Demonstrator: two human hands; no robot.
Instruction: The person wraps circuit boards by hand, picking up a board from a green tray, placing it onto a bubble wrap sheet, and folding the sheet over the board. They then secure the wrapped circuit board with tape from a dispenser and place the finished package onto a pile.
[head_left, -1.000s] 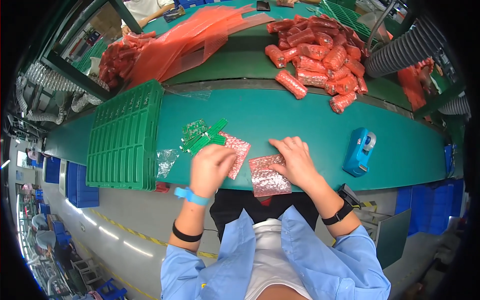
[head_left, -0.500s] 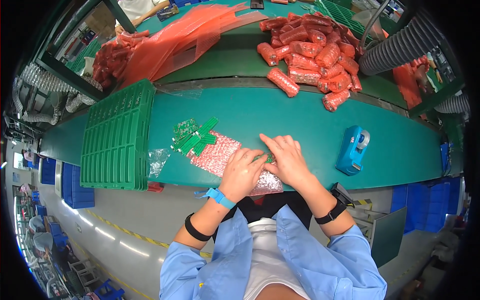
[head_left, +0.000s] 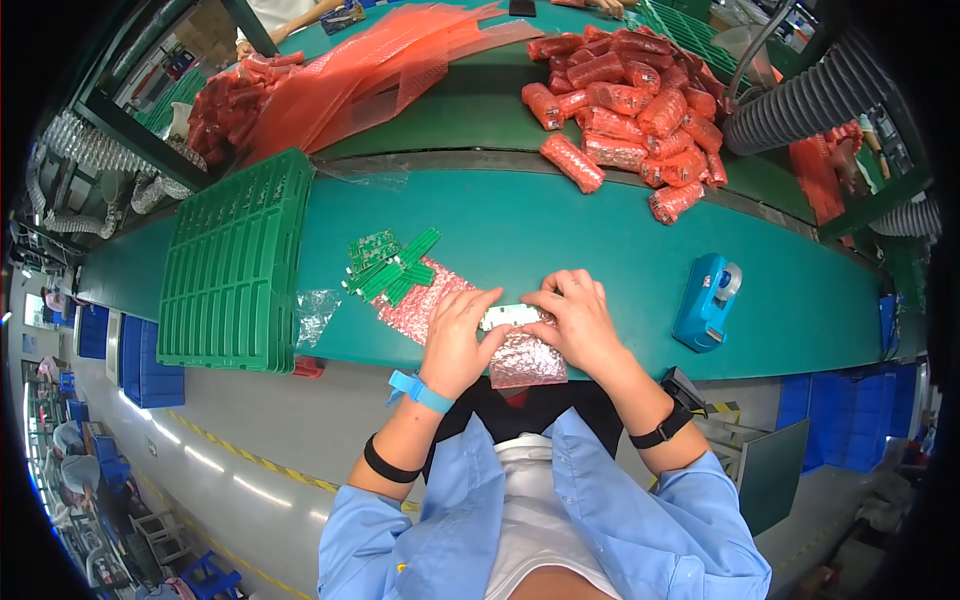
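Both hands are down at the near edge of the green bench, working the same small piece: the left hand [head_left: 458, 340] and the right hand [head_left: 580, 322] pinch either end of a pale circuit board strip [head_left: 512, 316], fingers curled narrow around it. Under them lies pink bubble wrap [head_left: 525, 357], one sheet overhanging the near edge, another [head_left: 420, 305] spread just to the left. Beyond that sheet, a loose heap of green circuit boards [head_left: 392, 268] sits toward the middle of the bench. A crumpled clear bag [head_left: 316, 312] lies beside the stack of green trays [head_left: 235, 265] at the left end. Off to the right, well apart from the hands, stands a blue tape dispenser [head_left: 706, 301]. Along the far edge, a pile of wrapped red-pink bundles [head_left: 630, 95] and loose orange-red bags [head_left: 380, 65].
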